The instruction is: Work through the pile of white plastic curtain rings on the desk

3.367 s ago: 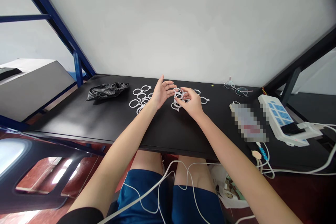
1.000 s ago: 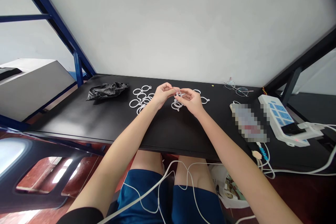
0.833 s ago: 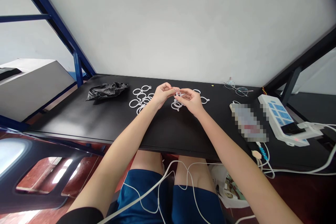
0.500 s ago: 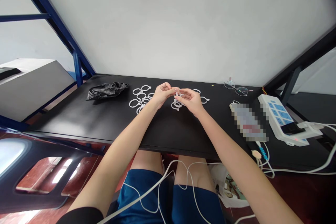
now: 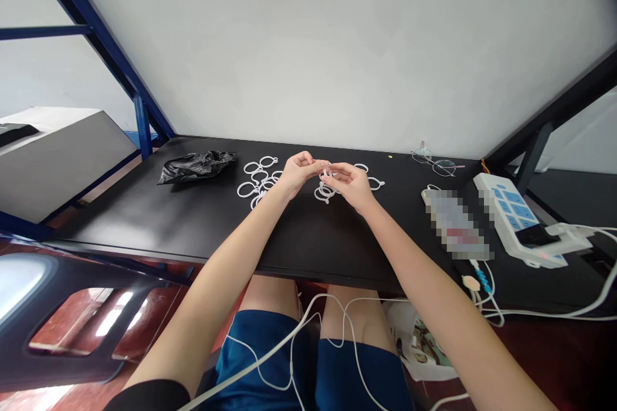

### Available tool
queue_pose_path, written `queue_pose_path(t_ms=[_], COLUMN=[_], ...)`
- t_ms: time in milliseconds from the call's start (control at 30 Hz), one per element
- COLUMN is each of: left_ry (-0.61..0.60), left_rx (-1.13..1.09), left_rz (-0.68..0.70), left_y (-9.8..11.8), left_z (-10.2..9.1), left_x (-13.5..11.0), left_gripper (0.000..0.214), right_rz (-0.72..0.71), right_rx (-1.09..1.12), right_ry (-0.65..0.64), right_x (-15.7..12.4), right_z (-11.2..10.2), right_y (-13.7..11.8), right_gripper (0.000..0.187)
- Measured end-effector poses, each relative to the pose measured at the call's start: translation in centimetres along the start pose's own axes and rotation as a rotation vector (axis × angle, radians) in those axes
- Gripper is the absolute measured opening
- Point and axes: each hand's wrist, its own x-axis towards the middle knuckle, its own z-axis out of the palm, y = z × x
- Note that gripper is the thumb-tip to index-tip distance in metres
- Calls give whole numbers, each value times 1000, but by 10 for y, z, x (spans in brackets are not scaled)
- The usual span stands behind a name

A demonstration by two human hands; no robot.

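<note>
Above the black table, my left hand (image 5: 299, 174) and my right hand (image 5: 353, 186) meet fingertip to fingertip. Both are closed in a pinch on a small white plastic ring (image 5: 327, 172), which the fingers partly hide. It looks like a curtain ring. Just below the hands lie a few more white curtain rings (image 5: 322, 195). Others (image 5: 377, 184) lie to the right, partly behind my right hand. On the left, several white rings with small eyelets (image 5: 247, 190) are spread in a loose cluster, partly covered by my left forearm.
A crumpled black plastic bag (image 5: 196, 167) lies at the table's left. Eyeglasses (image 5: 443, 167), a blurred phone (image 5: 456, 225) and a white power strip (image 5: 513, 212) are on the right. White cables (image 5: 354, 340) hang across my lap. Blue frame bars (image 5: 142, 125) rise at the left.
Both hands stay in nearly the same place. The white piece between the fingertips has shifted slightly; little else differs.
</note>
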Motion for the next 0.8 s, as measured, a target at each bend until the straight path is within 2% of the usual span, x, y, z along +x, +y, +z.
queue_pose_path(t_ms=[500,800], left_ry=[15,44], left_rx=[-15,-6], left_rz=[-19,-34], left_y=[0,2], left_z=[1,4], left_x=[0,-1], left_gripper=[44,43], right_rz=[0,-21], right_rx=[12,-59], right_ry=[9,71], right_x=[-1,0], right_z=[1,1], right_y=[-3,0], right_gripper=[41,44])
